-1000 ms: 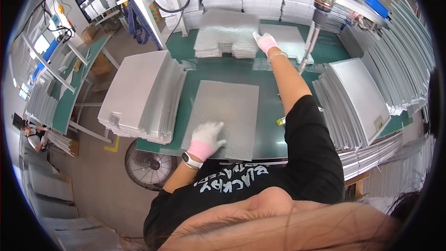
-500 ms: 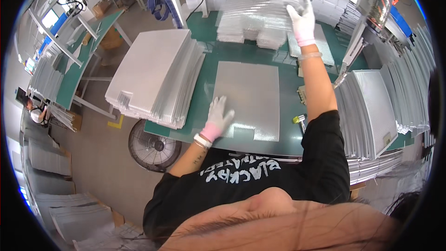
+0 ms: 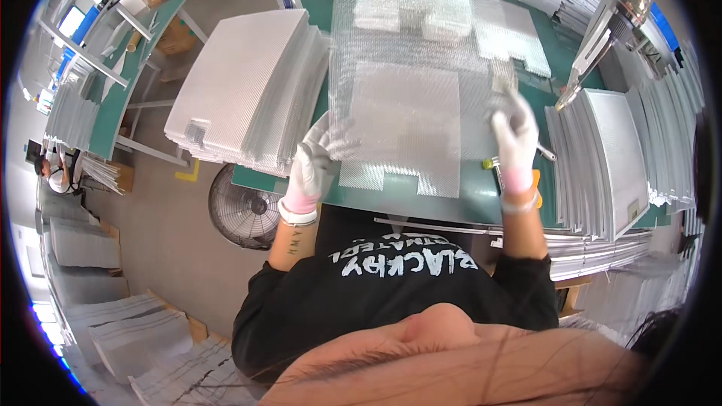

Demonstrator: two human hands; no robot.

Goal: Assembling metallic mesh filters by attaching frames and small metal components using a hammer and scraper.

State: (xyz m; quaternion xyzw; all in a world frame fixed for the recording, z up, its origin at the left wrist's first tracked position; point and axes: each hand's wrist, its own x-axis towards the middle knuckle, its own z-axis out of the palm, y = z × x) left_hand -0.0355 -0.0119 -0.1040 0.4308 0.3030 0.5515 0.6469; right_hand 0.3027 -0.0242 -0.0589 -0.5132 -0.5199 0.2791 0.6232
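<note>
A clear bubble-wrap sheet (image 3: pixel 421 37) hangs spread in the air above the green table (image 3: pixel 481 203). My left hand (image 3: pixel 312 165), in a white glove with a pink cuff, grips the sheet's near left corner. My right hand (image 3: pixel 515 139), gloved the same way, grips its near right corner. Under the sheet a flat silver mesh panel (image 3: pixel 406 135) lies on the table, seen through the wrap.
A tall stack of mesh panels (image 3: pixel 241 90) stands left of the table, another stack (image 3: pixel 602 158) at the right. Folded bubble wrap (image 3: pixel 511 30) lies at the table's far side. A round fan (image 3: pixel 244 210) stands on the floor below the table's left edge. Another person (image 3: pixel 53 173) is far left.
My right hand came back from the far pile, pulling a bubble-wrap sheet toward me. My left hand lifted off the mesh panel and took the sheet's other corner.
</note>
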